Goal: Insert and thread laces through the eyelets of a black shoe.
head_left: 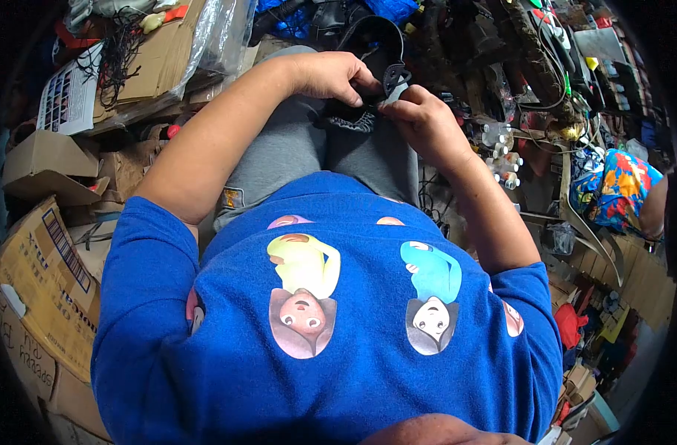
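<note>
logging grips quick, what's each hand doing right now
Left hand: curled, but its grip cannot be told.
Right hand: closed, pinching a light grey strip.

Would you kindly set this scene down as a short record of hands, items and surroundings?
Left hand: at a black strapped item, grip unclear
Right hand: thumb and finger pinching a pale strip
Beneath: grey trousers
Left side: cardboard box
Right side: clear bottles; multicoloured garment on another person

Edges bend and darken around a bright centre
</note>
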Demonstrator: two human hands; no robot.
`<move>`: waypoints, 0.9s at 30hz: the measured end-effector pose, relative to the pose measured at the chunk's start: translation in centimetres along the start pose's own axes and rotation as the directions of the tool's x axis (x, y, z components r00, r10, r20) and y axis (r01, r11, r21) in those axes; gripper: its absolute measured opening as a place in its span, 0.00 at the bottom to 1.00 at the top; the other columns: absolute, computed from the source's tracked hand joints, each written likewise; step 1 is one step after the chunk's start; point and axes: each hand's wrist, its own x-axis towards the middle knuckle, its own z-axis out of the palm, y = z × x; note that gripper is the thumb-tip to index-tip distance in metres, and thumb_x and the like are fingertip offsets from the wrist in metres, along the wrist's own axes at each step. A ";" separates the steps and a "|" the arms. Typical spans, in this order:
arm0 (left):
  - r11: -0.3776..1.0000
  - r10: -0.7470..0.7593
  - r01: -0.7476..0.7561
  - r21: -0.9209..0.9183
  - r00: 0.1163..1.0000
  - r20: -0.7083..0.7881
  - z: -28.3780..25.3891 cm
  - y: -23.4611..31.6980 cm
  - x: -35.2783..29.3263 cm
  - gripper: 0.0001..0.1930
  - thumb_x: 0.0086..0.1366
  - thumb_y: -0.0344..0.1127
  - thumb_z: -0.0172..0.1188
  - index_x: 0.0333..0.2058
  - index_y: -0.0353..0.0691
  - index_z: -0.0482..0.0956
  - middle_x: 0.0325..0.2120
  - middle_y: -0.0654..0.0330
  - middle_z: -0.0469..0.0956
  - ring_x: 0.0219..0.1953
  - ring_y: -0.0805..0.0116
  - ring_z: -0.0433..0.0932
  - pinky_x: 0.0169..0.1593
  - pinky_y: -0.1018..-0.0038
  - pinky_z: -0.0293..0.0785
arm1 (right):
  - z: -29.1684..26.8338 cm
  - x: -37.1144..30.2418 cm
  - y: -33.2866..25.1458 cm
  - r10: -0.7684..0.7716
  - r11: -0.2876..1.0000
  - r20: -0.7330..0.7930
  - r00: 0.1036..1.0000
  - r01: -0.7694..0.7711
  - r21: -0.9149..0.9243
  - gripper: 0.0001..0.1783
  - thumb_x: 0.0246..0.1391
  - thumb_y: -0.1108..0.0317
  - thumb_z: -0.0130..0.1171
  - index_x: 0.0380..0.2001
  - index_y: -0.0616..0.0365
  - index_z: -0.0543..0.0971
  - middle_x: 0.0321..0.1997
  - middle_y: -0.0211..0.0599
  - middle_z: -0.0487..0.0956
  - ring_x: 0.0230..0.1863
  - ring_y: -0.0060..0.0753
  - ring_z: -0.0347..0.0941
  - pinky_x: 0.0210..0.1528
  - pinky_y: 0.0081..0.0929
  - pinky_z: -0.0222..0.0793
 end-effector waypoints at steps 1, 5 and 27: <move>1.000 0.001 -0.001 -0.001 1.000 0.001 0.0 -0.2 0.1 0.20 0.52 0.27 0.61 0.47 0.35 0.77 0.37 0.59 0.74 0.44 0.67 0.74 0.51 0.72 0.68 | -0.2 0.3 -0.2 -0.028 0.996 0.049 0.998 0.032 -0.080 0.12 0.42 0.75 0.57 0.32 0.51 0.82 0.32 0.40 0.76 0.33 0.46 0.76 0.34 0.37 0.72; 0.989 0.029 -0.027 0.144 0.999 -0.016 -0.1 -0.3 0.3 0.18 0.50 0.25 0.62 0.42 0.34 0.78 0.35 0.57 0.78 0.38 0.68 0.76 0.46 0.72 0.71 | -1.5 1.8 -1.7 -0.095 0.929 0.262 0.960 0.180 -0.323 0.08 0.45 0.71 0.52 0.28 0.55 0.80 0.32 0.40 0.75 0.34 0.47 0.75 0.34 0.39 0.71; 0.904 0.200 0.124 0.409 0.723 -0.662 6.0 1.2 -4.8 0.19 0.53 0.33 0.62 0.44 0.36 0.74 0.38 0.48 0.76 0.42 0.50 0.76 0.46 0.64 0.71 | -0.8 0.7 0.7 0.453 0.671 0.377 0.808 -0.587 0.453 0.11 0.49 0.64 0.63 0.34 0.58 0.80 0.26 0.29 0.77 0.29 0.21 0.71 0.32 0.22 0.67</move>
